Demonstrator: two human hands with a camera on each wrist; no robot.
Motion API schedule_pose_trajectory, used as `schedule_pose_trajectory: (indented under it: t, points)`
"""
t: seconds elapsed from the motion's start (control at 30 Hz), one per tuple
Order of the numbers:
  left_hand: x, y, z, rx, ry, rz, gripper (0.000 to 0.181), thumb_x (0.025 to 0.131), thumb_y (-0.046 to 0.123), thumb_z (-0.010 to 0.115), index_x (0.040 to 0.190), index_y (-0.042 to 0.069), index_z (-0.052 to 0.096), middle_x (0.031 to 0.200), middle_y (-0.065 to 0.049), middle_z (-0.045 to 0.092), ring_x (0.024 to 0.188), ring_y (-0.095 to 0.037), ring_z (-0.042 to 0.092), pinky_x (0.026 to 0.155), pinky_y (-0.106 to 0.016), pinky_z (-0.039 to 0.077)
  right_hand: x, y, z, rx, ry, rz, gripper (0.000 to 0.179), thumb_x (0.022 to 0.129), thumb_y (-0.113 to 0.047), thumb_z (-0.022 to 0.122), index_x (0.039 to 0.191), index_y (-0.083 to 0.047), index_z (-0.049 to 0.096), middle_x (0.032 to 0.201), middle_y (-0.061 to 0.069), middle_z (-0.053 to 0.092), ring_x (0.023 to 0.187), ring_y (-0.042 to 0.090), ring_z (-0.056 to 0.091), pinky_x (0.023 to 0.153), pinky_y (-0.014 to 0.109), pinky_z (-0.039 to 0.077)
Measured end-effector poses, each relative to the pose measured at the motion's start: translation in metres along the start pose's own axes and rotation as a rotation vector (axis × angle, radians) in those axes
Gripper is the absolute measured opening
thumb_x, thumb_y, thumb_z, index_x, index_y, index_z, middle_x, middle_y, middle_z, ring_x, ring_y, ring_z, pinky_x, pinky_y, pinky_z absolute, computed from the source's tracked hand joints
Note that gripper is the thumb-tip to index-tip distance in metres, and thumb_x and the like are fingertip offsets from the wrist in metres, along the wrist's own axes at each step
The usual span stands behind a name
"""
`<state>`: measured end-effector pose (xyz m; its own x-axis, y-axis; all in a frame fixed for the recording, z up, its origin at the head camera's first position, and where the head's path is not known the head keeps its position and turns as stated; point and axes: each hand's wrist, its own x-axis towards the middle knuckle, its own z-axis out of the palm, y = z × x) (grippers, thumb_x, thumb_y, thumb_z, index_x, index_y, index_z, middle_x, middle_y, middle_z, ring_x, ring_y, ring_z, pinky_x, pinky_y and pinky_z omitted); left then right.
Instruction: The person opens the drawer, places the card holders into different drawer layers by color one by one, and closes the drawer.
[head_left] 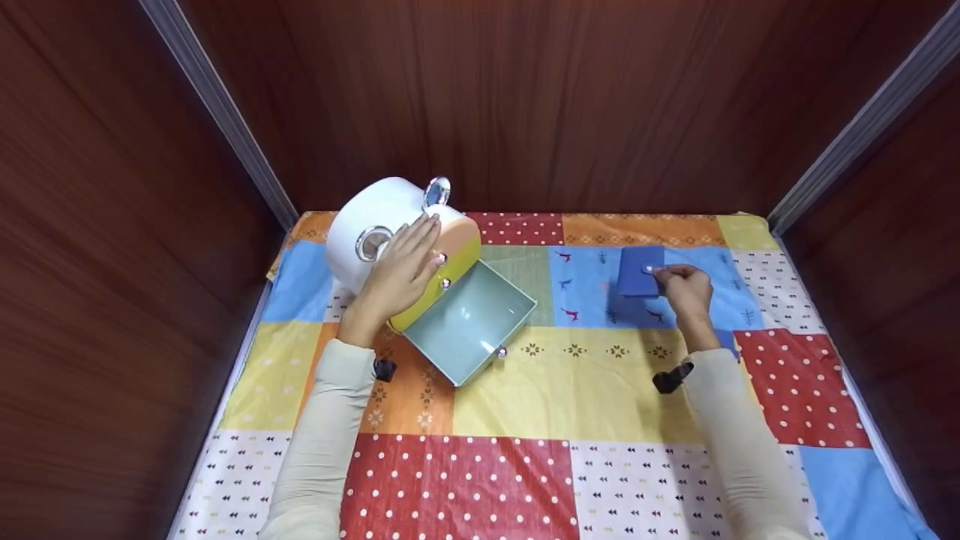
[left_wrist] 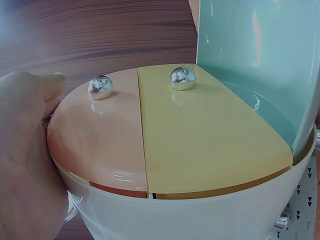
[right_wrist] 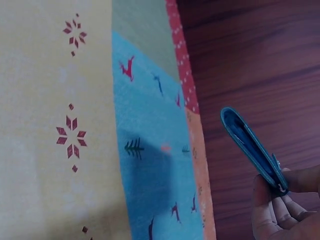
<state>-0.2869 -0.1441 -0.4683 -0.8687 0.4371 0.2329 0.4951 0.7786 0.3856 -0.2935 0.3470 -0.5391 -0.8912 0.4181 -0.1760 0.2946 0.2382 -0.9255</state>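
A small white drawer cabinet (head_left: 379, 201) with rounded sides stands at the left, its front showing a peach drawer (left_wrist: 107, 145), a yellow drawer (left_wrist: 215, 135) and silver ball knobs. Its pale green drawer (head_left: 472, 319) is pulled out, and nothing lies inside. Across the cabinet's top rests my left hand (head_left: 405, 266), fingers extended. My right hand (head_left: 688, 291) pinches a blue wallet (head_left: 636, 274) by one edge, between thumb and fingers. In the right wrist view the wallet (right_wrist: 246, 142) appears edge-on, folded, held above the cloth.
A patchwork-print cloth (head_left: 517, 397) covers the table. Dark wood panels (head_left: 510, 105) rise behind it and on both sides, with metal strips at the corners. An upright oval silver piece (head_left: 437, 192) stands at the cabinet's back.
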Motion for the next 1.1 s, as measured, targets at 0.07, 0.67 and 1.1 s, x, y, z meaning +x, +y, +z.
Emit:
schedule_pose_trajectory:
  t: [0.07, 0.67, 1.1]
  points:
    - [0.000, 0.000, 0.000, 0.000, -0.002, 0.001, 0.061, 0.116, 0.034, 0.042, 0.169, 0.008, 0.026, 0.179, -0.006, 0.022, 0.167, -0.027, 0.017, 0.139, -0.042, 0.008, -0.001, -0.002, 0.001, 0.009, -0.004, -0.003, 0.040, 0.107, -0.023, 0.064, 0.137, 0.004, 0.062, 0.103, -0.002, 0.064, 0.088, 0.007, 0.069, 0.088, 0.027, 0.064]
    - [-0.001, 0.000, 0.000, 0.001, 0.010, 0.008, 0.061, 0.116, 0.033, 0.043, 0.169, 0.007, 0.027, 0.178, -0.007, 0.024, 0.167, -0.027, 0.018, 0.139, -0.042, 0.009, -0.014, -0.019, 0.011, -0.007, -0.019, -0.058, 0.040, 0.105, -0.024, 0.067, 0.134, 0.005, 0.064, 0.105, 0.000, 0.064, 0.086, 0.005, 0.066, 0.079, 0.020, 0.060]
    - [-0.001, 0.001, -0.001, -0.007, 0.013, 0.011, 0.058, 0.117, 0.032, 0.038, 0.169, 0.008, 0.027, 0.178, -0.006, 0.024, 0.167, -0.027, 0.018, 0.139, -0.043, 0.010, -0.024, -0.028, 0.021, -0.016, -0.017, -0.127, 0.040, 0.104, -0.022, 0.069, 0.131, 0.006, 0.068, 0.103, 0.003, 0.068, 0.083, 0.004, 0.065, 0.078, 0.020, 0.059]
